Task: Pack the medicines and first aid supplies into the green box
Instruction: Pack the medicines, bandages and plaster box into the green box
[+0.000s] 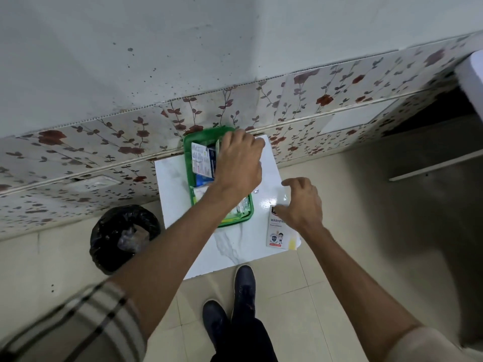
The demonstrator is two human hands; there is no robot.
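Observation:
The green box stands on a small white table, against the flowered wall tiles. Inside it lie several medicine packs and white sachets. My left hand is palm down over the box's right side with its fingers curled at the far rim; whatever is under it is hidden. A white "WASHPR..." packet lies at the table's right edge, on top of something yellow. With fingers apart, my right hand hovers over the packet's top end, fingertips at or just above it.
A bin lined with a black bag stands on the floor left of the table. My dark shoes are at the table's near edge. A pale shelf edge runs at the right, with a white object above it.

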